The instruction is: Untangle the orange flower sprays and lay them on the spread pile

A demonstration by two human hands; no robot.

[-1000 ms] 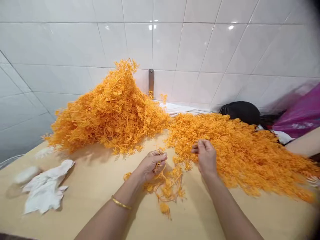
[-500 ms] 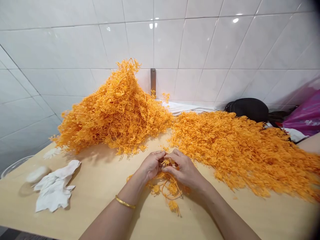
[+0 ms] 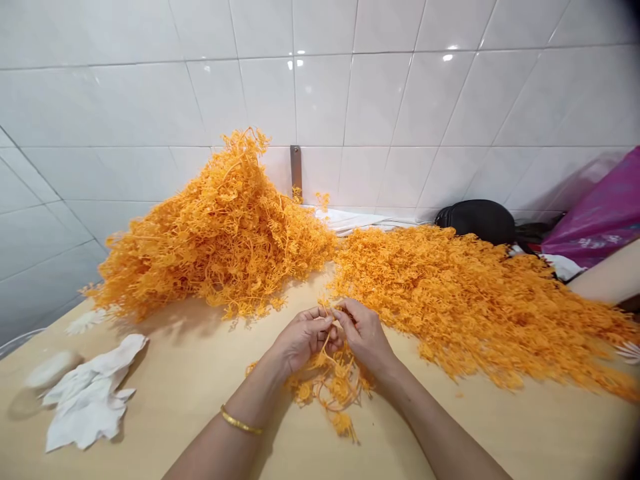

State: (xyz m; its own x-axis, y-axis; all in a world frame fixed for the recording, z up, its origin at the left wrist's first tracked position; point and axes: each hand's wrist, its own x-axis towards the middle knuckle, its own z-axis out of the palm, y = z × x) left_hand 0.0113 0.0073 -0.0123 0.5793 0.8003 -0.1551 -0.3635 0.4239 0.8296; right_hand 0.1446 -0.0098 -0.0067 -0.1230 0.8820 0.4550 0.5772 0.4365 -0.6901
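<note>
My left hand (image 3: 307,337) pinches the thin stem of an orange plastic flower sprig (image 3: 333,377), its fingers curled beneath. Close against it, my right hand (image 3: 364,331) has thumb and index finger pressed together at the top of the same sprig. Curly stems and small blossoms of the sprig hang below both hands, down to the tabletop (image 3: 200,407). Behind the left hand rises a tall heap of orange sprigs (image 3: 220,233). A lower, spread-out pile of orange pieces (image 3: 465,300) lies to the right of my right hand.
Crumpled white tissue (image 3: 93,400) and a whitish rounded object (image 3: 53,369) lie at left. Along the tiled wall (image 3: 320,93) are a metal bracket (image 3: 297,170), white cloth (image 3: 350,220), a black case (image 3: 477,221) and a purple bag (image 3: 595,207). Part of another person's arm (image 3: 607,277) shows at right.
The view has shifted slightly. My fingers have moved to the sprig's upper end, and more stem now shows below the left hand's pinch. The other person's arm reaches further into view.
</note>
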